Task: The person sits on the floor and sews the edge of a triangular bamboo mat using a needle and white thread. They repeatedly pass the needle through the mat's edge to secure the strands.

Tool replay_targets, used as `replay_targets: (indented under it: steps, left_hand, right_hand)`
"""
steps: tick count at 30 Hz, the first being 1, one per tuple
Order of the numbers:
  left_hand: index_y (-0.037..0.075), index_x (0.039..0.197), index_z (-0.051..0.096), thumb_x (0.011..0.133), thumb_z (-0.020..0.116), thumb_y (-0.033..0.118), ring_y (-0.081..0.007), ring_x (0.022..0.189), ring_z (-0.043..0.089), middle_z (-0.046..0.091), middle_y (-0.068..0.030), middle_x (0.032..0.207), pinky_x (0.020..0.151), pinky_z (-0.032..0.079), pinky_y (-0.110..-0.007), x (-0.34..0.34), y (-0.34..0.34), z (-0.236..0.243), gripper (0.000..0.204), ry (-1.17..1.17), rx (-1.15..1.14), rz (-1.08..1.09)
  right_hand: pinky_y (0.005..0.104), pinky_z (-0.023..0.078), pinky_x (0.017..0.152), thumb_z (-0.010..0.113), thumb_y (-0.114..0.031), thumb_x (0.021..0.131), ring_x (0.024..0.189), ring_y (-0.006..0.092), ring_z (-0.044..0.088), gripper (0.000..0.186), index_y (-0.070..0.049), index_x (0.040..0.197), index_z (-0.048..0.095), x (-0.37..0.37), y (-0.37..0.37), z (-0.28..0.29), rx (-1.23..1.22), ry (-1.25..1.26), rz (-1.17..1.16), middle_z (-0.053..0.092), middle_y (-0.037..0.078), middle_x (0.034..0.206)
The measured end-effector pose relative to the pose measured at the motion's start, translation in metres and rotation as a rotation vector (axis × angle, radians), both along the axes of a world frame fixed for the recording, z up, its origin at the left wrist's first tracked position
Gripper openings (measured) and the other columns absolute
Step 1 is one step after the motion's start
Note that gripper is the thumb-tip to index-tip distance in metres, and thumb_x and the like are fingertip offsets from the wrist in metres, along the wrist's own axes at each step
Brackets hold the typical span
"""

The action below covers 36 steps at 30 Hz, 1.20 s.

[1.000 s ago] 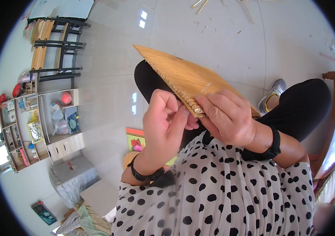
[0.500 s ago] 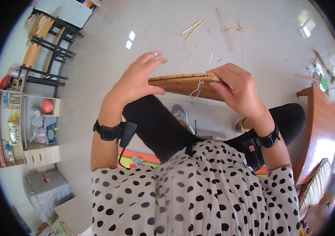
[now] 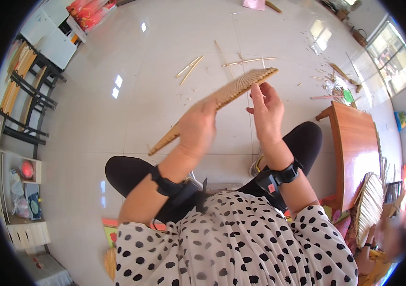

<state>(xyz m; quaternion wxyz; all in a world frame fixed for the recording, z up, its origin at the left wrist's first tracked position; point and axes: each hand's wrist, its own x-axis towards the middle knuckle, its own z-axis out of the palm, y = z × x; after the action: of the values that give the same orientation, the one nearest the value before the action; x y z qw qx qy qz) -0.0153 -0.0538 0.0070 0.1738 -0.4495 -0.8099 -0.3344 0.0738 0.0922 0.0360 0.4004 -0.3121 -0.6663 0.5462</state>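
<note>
A flat panel of stitched tan stalks, its edge ridged like a braid, is held up above the floor in front of me. It slants from low on the left to high on the right. My left hand, a little blurred, is closed over its near edge around the middle. Under the panel's upper right end is my right hand, fingers apart and bent; the fingertips come close to the edge, and I cannot tell whether they touch it. Black bands circle both my wrists.
Loose stalks lie on the shiny tiled floor ahead, with a heap of scraps farther right. A brown wooden bench stands on the right, beside a ribbed pale panel and a blurred person. Shelving and black-framed seats line the left.
My left hand, open at the panel's left end before, now grips it. My right hand has loosened from the panel. The panel has turned and its right end has risen; the whole view has shifted.
</note>
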Motion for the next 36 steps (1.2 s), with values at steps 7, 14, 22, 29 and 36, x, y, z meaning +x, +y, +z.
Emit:
replay_targets:
  steps: [7, 14, 22, 29, 36]
  left_hand:
    - [0.003, 0.140, 0.052, 0.089, 0.064, 0.007, -0.0373, 0.112, 0.064, 0.062, -0.0213, 0.130, 0.084, 0.057, -0.040, 0.061, 0.051, -0.031, 0.052, 0.124, 0.086, -0.100]
    - [0.001, 0.132, 0.057, 0.089, 0.072, 0.009, -0.0379, 0.111, 0.064, 0.065, -0.0190, 0.122, 0.089, 0.055, -0.042, 0.030, 0.025, -0.009, 0.046, -0.143, 0.164, -0.333]
    - [0.002, 0.108, 0.069, 0.087, 0.078, 0.002, -0.0288, 0.090, 0.069, 0.068, -0.0123, 0.102, 0.075, 0.056, -0.034, -0.001, 0.033, 0.053, 0.023, 0.025, 0.573, -0.347]
    - [0.004, 0.099, 0.072, 0.083, 0.081, 0.003, -0.0244, 0.071, 0.061, 0.061, -0.0084, 0.085, 0.059, 0.050, -0.033, 0.002, 0.039, 0.056, 0.018, 0.127, 0.729, -0.342]
    - [0.003, 0.096, 0.070, 0.086, 0.077, 0.003, -0.0256, 0.072, 0.063, 0.064, -0.0095, 0.086, 0.060, 0.052, -0.034, 0.000, 0.035, 0.055, 0.013, 0.145, 0.701, -0.313]
  right_hand:
    - [0.0397, 0.048, 0.068, 0.058, -0.026, 0.104, 0.064, 0.0239, 0.054, 0.028, 0.000, 0.100, 0.064, -0.019, 0.016, -0.006, 0.170, -0.003, -0.284, 0.062, 0.014, 0.075]
    - [0.0423, 0.050, 0.066, 0.059, -0.024, 0.102, 0.066, 0.0343, 0.064, 0.026, 0.000, 0.104, 0.067, 0.001, 0.013, 0.000, 0.389, -0.137, -0.134, 0.065, 0.022, 0.075]
    - [0.0408, 0.050, 0.061, 0.062, -0.017, 0.100, 0.063, 0.0378, 0.061, 0.018, -0.001, 0.105, 0.068, 0.021, -0.020, 0.014, 0.478, -0.137, -0.022, 0.063, 0.022, 0.072]
    - [0.0385, 0.050, 0.060, 0.064, -0.013, 0.098, 0.062, 0.0347, 0.061, 0.017, 0.000, 0.108, 0.068, 0.028, -0.031, 0.025, 0.496, -0.027, 0.103, 0.064, 0.020, 0.073]
    - [0.0370, 0.053, 0.060, 0.066, -0.011, 0.097, 0.067, 0.0354, 0.067, 0.020, 0.002, 0.111, 0.070, 0.015, -0.026, 0.040, 0.490, 0.025, 0.165, 0.069, 0.020, 0.082]
